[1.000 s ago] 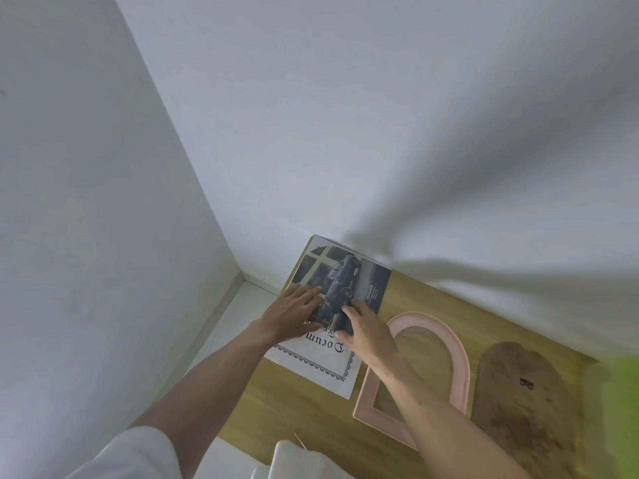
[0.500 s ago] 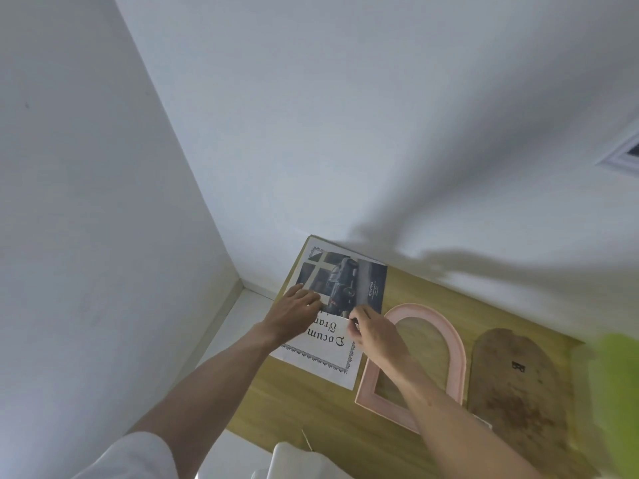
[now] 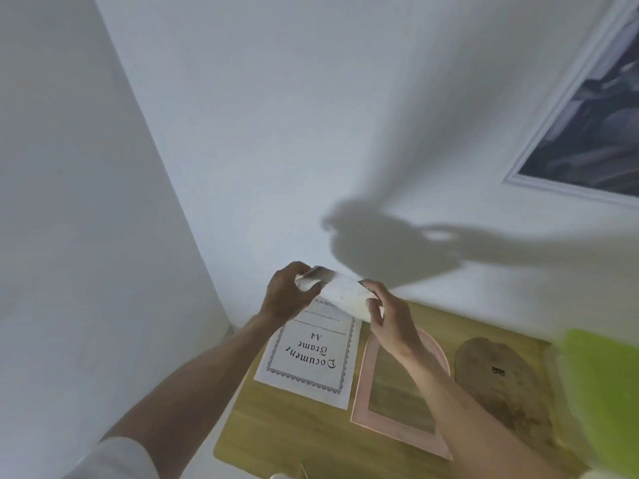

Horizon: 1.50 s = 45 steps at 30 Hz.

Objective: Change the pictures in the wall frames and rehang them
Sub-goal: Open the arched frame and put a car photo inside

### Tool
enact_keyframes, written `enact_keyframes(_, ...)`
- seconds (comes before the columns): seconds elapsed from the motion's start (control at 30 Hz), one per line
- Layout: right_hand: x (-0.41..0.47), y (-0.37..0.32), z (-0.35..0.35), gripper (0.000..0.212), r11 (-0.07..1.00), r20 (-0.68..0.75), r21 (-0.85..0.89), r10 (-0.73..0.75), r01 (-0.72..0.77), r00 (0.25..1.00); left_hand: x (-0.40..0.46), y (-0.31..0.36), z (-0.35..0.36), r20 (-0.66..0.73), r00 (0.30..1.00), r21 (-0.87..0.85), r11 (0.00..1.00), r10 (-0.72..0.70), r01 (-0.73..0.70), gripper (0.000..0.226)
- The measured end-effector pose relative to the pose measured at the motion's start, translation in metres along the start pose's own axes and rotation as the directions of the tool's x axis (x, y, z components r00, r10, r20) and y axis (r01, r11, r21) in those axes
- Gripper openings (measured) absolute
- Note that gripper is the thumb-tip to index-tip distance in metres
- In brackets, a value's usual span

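Both hands gripped one photo print [image 3: 340,293] above the wooden table [image 3: 276,437], its pale back facing the camera. Left hand [image 3: 288,295] pinched the print's left edge between thumb and fingers; right hand [image 3: 390,318] pinched its right edge. Beneath the hands, a white sheet [image 3: 311,357] printed "Document Frame A4" lay flat. Just beside it lay a pink arched frame [image 3: 363,409], then a brown arched backing board [image 3: 501,385]. A framed picture [image 3: 581,133] hung on the wall.
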State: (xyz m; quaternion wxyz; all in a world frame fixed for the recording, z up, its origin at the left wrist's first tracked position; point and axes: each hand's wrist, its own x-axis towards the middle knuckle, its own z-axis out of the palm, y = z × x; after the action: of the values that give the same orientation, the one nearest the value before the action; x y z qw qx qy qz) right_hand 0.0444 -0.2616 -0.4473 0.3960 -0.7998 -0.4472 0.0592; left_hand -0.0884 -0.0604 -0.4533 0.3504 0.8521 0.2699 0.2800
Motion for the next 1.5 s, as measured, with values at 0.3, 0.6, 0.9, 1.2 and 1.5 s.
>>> enact_keyframes(0.3,-0.033,0.004,-0.056,0.041,0.740,-0.083,0.544,0.518,-0.397,0.851,-0.006,0.042,0.005,0.318,0.896,-0.432,0.794,-0.311,0.429,0.028)
enact_keyframes(0.6,-0.095,0.045,-0.065,0.044,0.652,-0.164,0.508,0.715,-0.563,0.680,-0.046,0.062,0.064,0.482,0.828,-0.292,0.838,-0.288,0.461,0.038)
enact_keyframes(0.9,-0.149,0.100,-0.051,0.047,0.614,-0.057,0.306,0.775,-0.728,0.630,-0.088,0.068,0.117,0.524,0.786,0.013,0.926,-0.327,0.376,0.055)
enact_keyframes(1.2,-0.156,0.108,-0.037,0.065,0.614,0.067,-0.043,0.789,-0.788,0.611,-0.101,0.057,0.133,0.498,0.808,0.459,0.886,-0.315,0.063,0.038)
enact_keyframes(1.5,-0.162,0.103,-0.034,0.051,0.685,0.079,-0.308,0.710,-0.660,0.700,-0.107,0.038,0.139,0.620,0.752,0.481,0.865,-0.222,-0.142,0.043)
